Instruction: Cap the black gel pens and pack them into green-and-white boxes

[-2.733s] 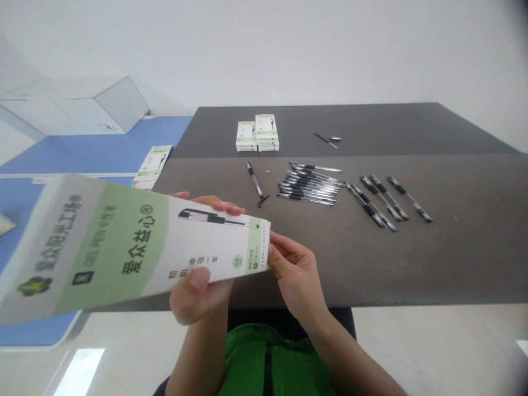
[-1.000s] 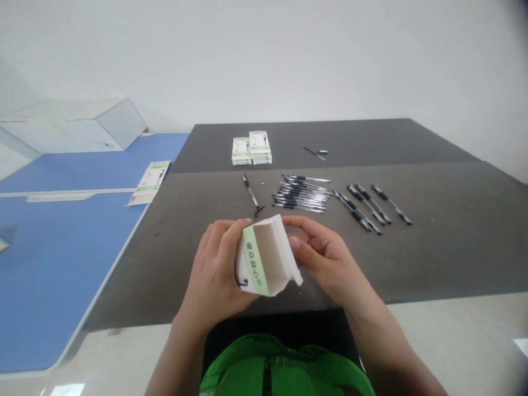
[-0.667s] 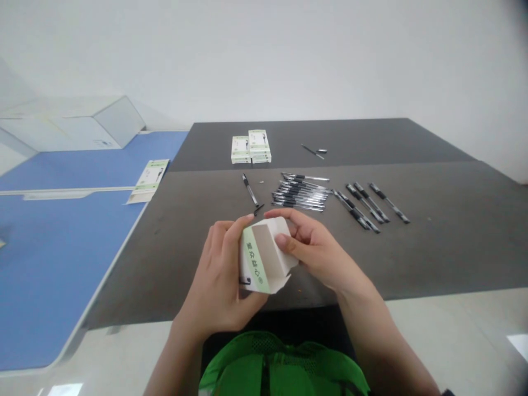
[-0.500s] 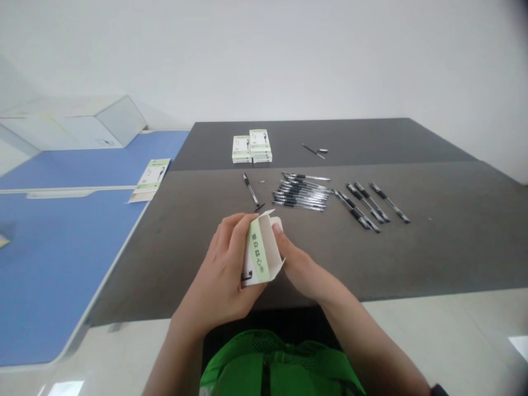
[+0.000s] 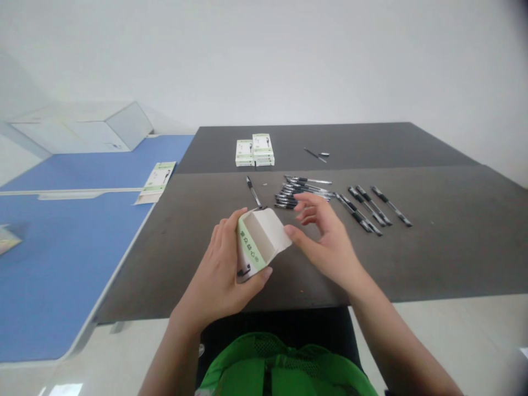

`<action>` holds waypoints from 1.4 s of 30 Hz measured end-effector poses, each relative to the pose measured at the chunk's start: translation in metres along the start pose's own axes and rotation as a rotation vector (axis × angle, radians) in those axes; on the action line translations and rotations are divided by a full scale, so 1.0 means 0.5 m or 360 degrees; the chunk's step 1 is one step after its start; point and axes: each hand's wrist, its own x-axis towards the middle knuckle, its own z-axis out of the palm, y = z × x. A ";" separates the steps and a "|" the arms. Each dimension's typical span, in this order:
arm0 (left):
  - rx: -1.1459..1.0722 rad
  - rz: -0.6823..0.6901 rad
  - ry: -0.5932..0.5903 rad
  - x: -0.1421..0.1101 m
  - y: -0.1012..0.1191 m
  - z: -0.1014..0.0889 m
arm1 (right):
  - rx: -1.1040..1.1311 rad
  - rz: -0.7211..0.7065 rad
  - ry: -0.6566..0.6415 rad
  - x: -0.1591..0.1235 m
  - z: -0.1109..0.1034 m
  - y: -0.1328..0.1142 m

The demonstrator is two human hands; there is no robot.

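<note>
A small white and light green cardboard box, its end flap open towards me, is gripped in my left hand. Printed characters run along its green strip, and its visible inside looks hollow. My right hand is open with fingers spread, its thumb tip at the edge of the raised flap. Behind those fingers lies a pile of black and clear gel pens, partly covered by the hand. A single pen rests just beyond the box.
Several more pens lie at the right. Stacked closed boxes stand at the back, with pen parts beside them. A flattened box lies on the blue table at left, below a large white carton.
My right hand has moved right, away from the box, and its fingers have spread. The flap has swung out to the right, opening the box end wider. My left hand keeps its hold.
</note>
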 end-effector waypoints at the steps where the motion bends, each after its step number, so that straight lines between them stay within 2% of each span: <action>1: 0.0020 -0.0028 0.0003 0.003 -0.001 0.000 | -0.0146 -0.0222 -0.0029 -0.001 -0.016 -0.014; 4: -0.0022 -0.0101 -0.0005 0.011 -0.002 0.005 | -0.0377 -0.0670 -0.0275 -0.010 -0.037 -0.039; 7: -0.0124 -0.0177 -0.0018 0.009 0.000 0.012 | -0.0335 -0.0841 -0.0261 -0.022 -0.021 -0.040; 9: -0.0210 -0.0215 -0.0024 0.004 0.003 0.013 | -0.0220 -0.0851 -0.0179 -0.029 -0.009 -0.038; 11: -0.0304 -0.0230 -0.0040 0.000 0.007 0.011 | -0.0111 -0.0767 -0.0120 -0.033 -0.004 -0.039; 15: -0.0355 -0.0269 -0.0061 -0.002 0.009 0.005 | 0.0092 -0.0593 -0.0201 -0.034 -0.008 -0.045; 21: -0.0750 -0.0347 -0.0026 -0.005 -0.003 0.017 | -0.0198 -0.0904 0.0016 -0.068 0.020 -0.030; 24: -0.0725 -0.0376 0.0024 -0.008 -0.007 0.018 | -0.0355 -0.0829 -0.0141 -0.104 0.033 -0.032; 27: -0.0632 -0.0358 0.0053 -0.009 -0.009 0.011 | -0.0383 -0.0697 -0.0400 -0.113 0.019 -0.045; 30: -0.0509 -0.0356 0.0116 -0.007 -0.007 0.001 | -0.0248 -0.0658 -0.0641 -0.067 -0.012 -0.060; 32: -0.0359 -0.0375 0.0143 -0.004 -0.004 -0.006 | -0.0233 -0.0707 -0.0699 -0.016 -0.023 -0.062; 35: -0.0193 -0.0360 0.0101 -0.004 0.000 -0.017 | -0.0453 -0.0851 -0.0751 0.054 -0.009 -0.055; 37: -0.0149 -0.0357 0.0084 -0.009 0.001 -0.022 | -0.0584 -0.0862 -0.0838 0.081 0.010 -0.049; 39: -0.0148 -0.0376 0.0078 -0.017 -0.002 -0.024 | -0.0597 -0.0751 -0.0947 0.095 0.025 -0.048; 42: -0.0125 -0.0413 0.0116 -0.028 -0.008 -0.015 | -0.0363 -0.0401 -0.1271 0.117 0.032 -0.052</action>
